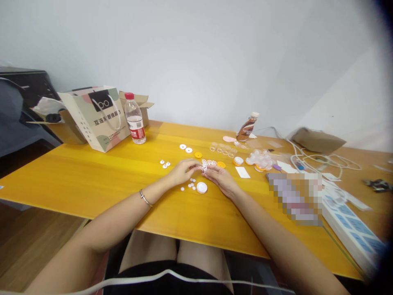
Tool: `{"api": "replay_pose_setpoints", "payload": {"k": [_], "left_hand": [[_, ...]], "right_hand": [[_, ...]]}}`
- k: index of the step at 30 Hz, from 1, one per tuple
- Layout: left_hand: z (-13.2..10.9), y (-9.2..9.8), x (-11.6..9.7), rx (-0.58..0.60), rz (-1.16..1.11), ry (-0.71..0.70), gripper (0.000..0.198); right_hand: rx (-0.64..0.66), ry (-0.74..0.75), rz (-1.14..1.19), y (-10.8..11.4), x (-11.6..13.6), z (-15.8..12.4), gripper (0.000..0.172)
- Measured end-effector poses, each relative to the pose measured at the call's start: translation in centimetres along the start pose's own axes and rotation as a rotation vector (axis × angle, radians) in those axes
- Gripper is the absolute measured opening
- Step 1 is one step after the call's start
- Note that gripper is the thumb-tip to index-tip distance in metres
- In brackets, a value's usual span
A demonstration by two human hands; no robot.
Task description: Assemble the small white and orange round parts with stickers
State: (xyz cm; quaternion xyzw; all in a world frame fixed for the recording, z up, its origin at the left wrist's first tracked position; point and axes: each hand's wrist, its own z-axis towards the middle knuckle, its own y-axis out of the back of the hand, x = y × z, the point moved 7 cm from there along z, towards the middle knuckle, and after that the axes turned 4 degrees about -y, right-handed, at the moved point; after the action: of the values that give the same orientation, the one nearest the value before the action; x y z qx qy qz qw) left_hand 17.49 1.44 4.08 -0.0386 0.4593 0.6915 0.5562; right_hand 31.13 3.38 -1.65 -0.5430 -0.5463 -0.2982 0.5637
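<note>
My left hand [183,171] and my right hand [221,179] meet over the table, their fingers closed on a small white openwork plastic piece [204,166]. More white openwork pieces [211,162] lie just beyond my fingers. A round white cap-like part [202,188] sits in front of my hands, with several small white discs [190,185] to its left. Past the hands are a yellow ring [198,155] and another yellow ring [221,164]. White discs with a centre hole [186,148] lie farther back. Several small white pegged parts [165,164] are left of my left hand.
At the back left stand a paper bag [104,123], a water bottle [135,123] and cardboard boxes [144,104]. Clear rings [222,149], a brown drink bottle [247,128], a heap of clear plastic parts [260,159], cables [310,155] and a power strip [350,221] occupy the right.
</note>
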Motion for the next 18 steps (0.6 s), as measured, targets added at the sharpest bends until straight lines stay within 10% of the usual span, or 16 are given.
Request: {"api": "replay_pose_setpoints", "payload": {"k": [18], "left_hand": [[-0.3, -0.8, -0.3, 0.101, 0.035, -0.025, 0.016]], "right_hand": [[0.114, -0.029, -0.111, -1.4, 0.0, -0.6, 0.027]]}}
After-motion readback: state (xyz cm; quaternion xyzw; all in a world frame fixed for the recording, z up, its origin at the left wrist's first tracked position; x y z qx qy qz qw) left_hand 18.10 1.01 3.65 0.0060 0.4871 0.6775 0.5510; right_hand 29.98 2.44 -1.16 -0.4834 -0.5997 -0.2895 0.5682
